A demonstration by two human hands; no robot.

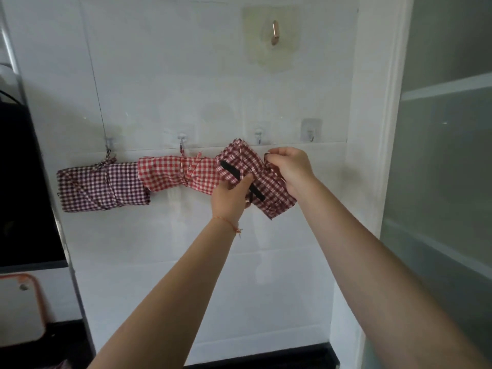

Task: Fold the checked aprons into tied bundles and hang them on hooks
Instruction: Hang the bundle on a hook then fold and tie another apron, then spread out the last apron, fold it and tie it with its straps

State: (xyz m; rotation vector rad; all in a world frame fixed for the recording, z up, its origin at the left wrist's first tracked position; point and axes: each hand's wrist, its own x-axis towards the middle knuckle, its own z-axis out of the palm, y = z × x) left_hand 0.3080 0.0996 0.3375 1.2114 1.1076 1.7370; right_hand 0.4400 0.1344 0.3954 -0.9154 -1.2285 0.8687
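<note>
A dark red checked apron bundle (269, 193) with a black strip across it is held up against the white wall. My left hand (231, 196) grips its lower left part from below. My right hand (288, 166) pinches the bundle's upper right edge, just under a small wall hook (258, 137). A purple checked bundle (101, 186) hangs by its tie from the leftmost hook (109, 145). A red checked bundle (175, 175) hangs from the second hook (181, 141), touching the bundle in my hands.
Another small hook (311, 134) sits at the right end of the row. A copper peg hook (274, 33) is higher up. A white door frame (378, 129) stands at right, a dark appliance (18, 182) at left, a black counter edge (261, 358) below.
</note>
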